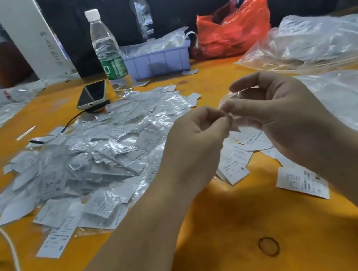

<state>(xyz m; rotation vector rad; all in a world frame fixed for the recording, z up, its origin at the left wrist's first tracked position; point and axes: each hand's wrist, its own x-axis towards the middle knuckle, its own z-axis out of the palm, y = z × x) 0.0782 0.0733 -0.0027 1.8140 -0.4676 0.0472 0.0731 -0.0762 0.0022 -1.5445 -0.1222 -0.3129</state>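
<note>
Just right of the pile of bagged labels [97,152], the left hand [194,137] pinched an edge of the small clear sleeve [236,100] while the right hand [286,114] curled round its body. The slick film might tear or slip free if the fingers pulled apart too hard.

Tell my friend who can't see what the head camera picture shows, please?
A left hand and a right hand pinch a small clear bag between them above an orange table. A pile of bagged white labels lies to their left, with a water bottle, a phone and a red bag behind.
</note>
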